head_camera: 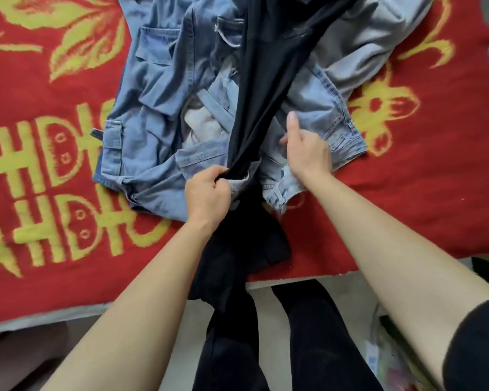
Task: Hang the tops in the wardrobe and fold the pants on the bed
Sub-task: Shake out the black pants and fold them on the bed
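Gripping the black garment [260, 88] in my left hand [208, 193], fingers bunched tight round it. My right hand [305, 149] rests thumb-up on the jeans [153, 108], and I can't tell its hold. Clothes are heaped on the red bed cover [435, 179], with a grey garment [378, 32] beyond.

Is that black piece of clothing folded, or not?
Not folded. The black garment runs in a long bunched strip over the jeans, gripped by the left hand, its lower end hanging off the bed.
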Motion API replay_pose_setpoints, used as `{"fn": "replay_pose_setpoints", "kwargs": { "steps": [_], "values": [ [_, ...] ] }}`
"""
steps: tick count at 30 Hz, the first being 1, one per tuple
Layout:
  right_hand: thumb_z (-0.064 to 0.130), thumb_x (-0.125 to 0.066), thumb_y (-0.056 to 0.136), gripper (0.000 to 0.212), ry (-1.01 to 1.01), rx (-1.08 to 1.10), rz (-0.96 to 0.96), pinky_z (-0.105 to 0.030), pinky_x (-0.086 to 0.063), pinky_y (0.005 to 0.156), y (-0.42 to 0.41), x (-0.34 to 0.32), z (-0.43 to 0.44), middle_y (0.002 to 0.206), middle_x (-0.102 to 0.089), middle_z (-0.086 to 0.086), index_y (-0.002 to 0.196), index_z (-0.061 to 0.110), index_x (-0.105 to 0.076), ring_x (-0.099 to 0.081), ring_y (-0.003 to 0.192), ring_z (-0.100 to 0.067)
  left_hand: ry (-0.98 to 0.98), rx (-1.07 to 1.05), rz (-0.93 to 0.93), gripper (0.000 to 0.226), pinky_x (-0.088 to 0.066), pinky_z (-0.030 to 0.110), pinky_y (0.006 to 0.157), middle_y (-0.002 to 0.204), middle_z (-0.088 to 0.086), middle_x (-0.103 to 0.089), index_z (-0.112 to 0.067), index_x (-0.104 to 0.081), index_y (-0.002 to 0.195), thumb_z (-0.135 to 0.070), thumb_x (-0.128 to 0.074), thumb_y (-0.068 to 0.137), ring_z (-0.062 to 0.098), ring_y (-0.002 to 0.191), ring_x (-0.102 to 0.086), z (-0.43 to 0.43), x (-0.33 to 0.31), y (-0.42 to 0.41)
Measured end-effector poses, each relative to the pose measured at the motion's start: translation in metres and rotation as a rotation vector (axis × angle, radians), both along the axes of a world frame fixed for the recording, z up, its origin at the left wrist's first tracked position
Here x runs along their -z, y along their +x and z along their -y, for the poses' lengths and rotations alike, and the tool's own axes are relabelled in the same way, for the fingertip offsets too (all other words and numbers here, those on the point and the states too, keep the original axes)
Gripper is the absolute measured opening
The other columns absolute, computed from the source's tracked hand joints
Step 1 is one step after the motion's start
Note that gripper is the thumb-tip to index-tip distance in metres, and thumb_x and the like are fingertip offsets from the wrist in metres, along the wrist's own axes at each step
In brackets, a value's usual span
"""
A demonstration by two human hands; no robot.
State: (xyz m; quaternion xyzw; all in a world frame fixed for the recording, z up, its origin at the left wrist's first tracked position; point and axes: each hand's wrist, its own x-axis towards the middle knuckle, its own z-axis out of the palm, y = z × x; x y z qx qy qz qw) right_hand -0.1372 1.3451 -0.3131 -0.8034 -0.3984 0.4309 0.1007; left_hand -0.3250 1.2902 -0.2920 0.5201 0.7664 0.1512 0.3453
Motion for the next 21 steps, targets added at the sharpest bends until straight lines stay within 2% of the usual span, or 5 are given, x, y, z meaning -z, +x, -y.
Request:
{"fn": "replay_pose_setpoints", "kwargs": {
  "steps": [6,9,13,17,21],
  "values": [
    [0.065,-0.047,0.093,0.047,0.013,0.519,-0.734,-0.03,-0.051,0.071,0.003,-0.015,-0.092,0.119,-0.067,0.003,0.119,0.028,-0.059,-0.066,0.097,-0.014,-0.018,0.087,-0.041,0.009,-0.035,0.039,0.063,0.06,-0.003,-0.046,-0.025,-0.041,0.065,-0.017,-0.038,0.069,0.028,0.069,-0.047,0.031,0.0,-0.043],
    [0.026,-0.054,0.1,0.013,0.079,0.465,-0.725,-0.021,-0.043,0.056,-0.004,-0.017,-0.103,0.078,-0.057,0.004,0.087,0.023,-0.053,-0.053,0.058,-0.006,-0.112,0.055,-0.088,0.011,-0.025,0.037,0.055,0.056,-0.003,-0.043,-0.023,-0.032,0.061,-0.023,-0.036,0.071,0.025,0.062,-0.042,0.047,0.002,-0.065],
    [-0.003,-0.046,0.082,0.041,0.201,-0.19,-0.393,-0.018,-0.039,0.051,-0.035,-0.017,-0.047,0.06,-0.057,0.014,0.064,0.029,-0.064,-0.051,0.05,0.0,-0.204,-0.162,-0.077,0.022,-0.026,0.038,0.056,0.062,0.002,-0.048,-0.013,-0.035,0.061,-0.031,-0.031,0.074,0.029,0.07,-0.045,0.04,0.004,-0.076],
    [0.006,-0.046,0.084,0.036,-0.262,-0.885,-0.379,-0.017,-0.043,0.058,-0.051,0.002,0.094,0.054,-0.06,0.019,0.074,0.03,-0.07,-0.057,0.058,0.003,-0.267,-0.051,-0.206,0.027,-0.034,0.036,0.068,0.083,0.018,-0.062,-0.014,-0.043,0.06,-0.031,-0.029,0.076,0.038,0.086,-0.055,0.023,0.009,-0.08],
    [0.004,-0.043,0.094,0.034,-0.137,-0.098,-0.444,-0.025,-0.048,0.053,-0.038,0.028,0.093,0.059,-0.054,0.005,0.094,0.022,-0.072,-0.053,0.048,-0.01,-0.323,0.078,-0.313,0.03,-0.036,0.036,0.068,0.088,0.019,-0.064,-0.015,-0.045,0.06,-0.02,-0.038,0.089,0.035,0.08,-0.05,0.035,0.014,-0.08]
  ]
}}
